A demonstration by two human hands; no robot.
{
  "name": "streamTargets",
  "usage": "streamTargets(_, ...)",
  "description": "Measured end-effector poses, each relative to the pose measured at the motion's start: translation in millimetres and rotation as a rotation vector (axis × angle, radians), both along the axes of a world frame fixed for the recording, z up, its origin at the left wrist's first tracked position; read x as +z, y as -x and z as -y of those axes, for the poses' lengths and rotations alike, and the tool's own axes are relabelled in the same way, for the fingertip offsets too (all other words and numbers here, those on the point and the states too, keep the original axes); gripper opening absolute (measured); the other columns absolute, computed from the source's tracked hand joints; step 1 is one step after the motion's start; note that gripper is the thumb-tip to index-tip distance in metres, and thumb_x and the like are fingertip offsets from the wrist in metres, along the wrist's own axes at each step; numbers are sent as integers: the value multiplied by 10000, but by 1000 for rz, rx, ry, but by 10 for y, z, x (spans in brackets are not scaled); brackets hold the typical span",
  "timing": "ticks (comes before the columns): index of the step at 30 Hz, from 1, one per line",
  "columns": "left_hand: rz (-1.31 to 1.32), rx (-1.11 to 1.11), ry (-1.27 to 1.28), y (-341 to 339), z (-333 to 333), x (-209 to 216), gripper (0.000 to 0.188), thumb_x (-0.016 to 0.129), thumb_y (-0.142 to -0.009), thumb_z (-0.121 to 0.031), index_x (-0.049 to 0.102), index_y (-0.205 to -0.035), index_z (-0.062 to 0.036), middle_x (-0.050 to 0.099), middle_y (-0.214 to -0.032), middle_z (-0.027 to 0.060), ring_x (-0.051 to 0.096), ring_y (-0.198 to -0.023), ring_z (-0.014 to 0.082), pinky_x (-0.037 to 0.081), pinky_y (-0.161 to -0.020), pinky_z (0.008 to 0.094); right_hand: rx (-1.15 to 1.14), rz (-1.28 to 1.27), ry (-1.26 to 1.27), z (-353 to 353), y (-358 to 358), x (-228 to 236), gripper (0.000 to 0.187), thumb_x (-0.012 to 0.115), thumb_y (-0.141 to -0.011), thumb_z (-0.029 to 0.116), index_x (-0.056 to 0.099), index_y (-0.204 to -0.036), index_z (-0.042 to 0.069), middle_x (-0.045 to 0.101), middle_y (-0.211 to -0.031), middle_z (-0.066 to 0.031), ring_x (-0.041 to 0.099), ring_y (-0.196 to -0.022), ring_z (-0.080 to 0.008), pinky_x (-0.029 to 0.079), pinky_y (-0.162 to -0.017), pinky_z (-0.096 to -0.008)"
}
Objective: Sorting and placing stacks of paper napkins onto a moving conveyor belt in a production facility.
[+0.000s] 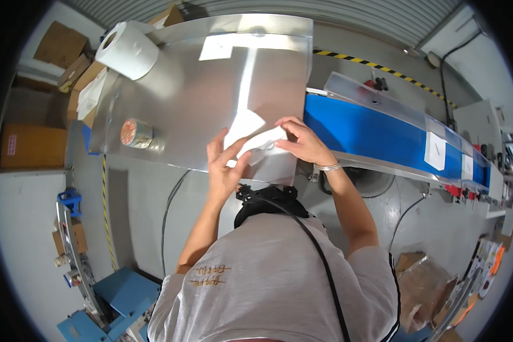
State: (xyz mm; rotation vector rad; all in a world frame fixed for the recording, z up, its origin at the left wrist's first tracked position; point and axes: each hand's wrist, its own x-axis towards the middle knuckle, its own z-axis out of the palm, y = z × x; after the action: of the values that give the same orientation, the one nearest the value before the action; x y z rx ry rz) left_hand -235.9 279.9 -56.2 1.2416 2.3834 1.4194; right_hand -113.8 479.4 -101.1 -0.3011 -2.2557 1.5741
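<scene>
Over the near edge of the shiny metal table [194,102], both hands work on a thin white folded sheet [266,138], paper or a flat packet; I cannot tell which. My right hand [305,142], with a bracelet at the wrist, pinches its right end between thumb and fingers. At the left end, my left hand [225,165] closes its thumb and fingers on the sheet. Another white piece [244,125] lies just behind, close to the left fingertips; whether it joins the held sheet is hidden. Farther back, a flat white sheet [216,48] rests on the table.
A large white roll [134,54] stands at the table's far left, with a roll of tape [137,133] nearer. To the right runs a blue conveyor belt [370,122] carrying white packets [436,151]. Cardboard boxes [31,145] sit at left; a black cable [319,245] crosses my shirt.
</scene>
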Motion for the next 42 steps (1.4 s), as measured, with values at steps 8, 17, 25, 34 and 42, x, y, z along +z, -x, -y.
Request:
streamTargets(8, -22, 74, 34, 188, 43, -51, 356, 600, -856, 8, 639, -1176, -143, 548, -1163, 136, 597, -947, 226, 529, -741, 303, -733, -466, 928, -1081, -1430, -517, 343, 491, -985, 260, 516, -1220, 12, 634, -1057, -51, 568, -922, -117, 456, -807, -262)
streamTargets(17, -31, 55, 41, 200, 21, -39, 344, 611, -842, 20, 666, -1137, -148, 523, -1214, 153, 583, -1006, 252, 529, -786, 321, -977, 406, -754, -1400, -1725, -300, 565, 704, -801, 322, 504, -1259, 57, 570, -1193, -177, 542, -1073, -360, 440, -901, -438)
streamTargets(25, 5, 64, 4, 196, 58, -93, 322, 616, -818, 40, 695, -1063, -154, 554, -1179, 133, 532, -1076, 284, 507, -809, 359, 6, 86, -73, 63, 163, 311, 585, 792, -721, 152, 496, -1221, 83, 479, -1229, -103, 520, -1104, -241, 447, -920, -364)
streamTargets(34, -113, 110, 62, 243, 47, -25, 231, 658, -824, -28, 680, -1049, -81, 597, -1109, 143, 607, -971, 294, 504, -798, 360, -68, 117, 303, -175, 52, -200, 274, 602, -928, 234, 514, -1097, 38, 544, -917, -13, 515, -872, -93, 444, -778, -262)
streamTargets(42, -353, 69, 39, 186, 21, -55, 220, 607, -820, 55, 684, -977, -78, 627, -1006, 139, 635, -874, 288, 524, -712, 351, -1061, 290, -153, -1604, -1940, -569, 312, 597, -922, 332, 577, -1073, 59, 635, -870, -77, 563, -784, -123, 474, -704, -299)
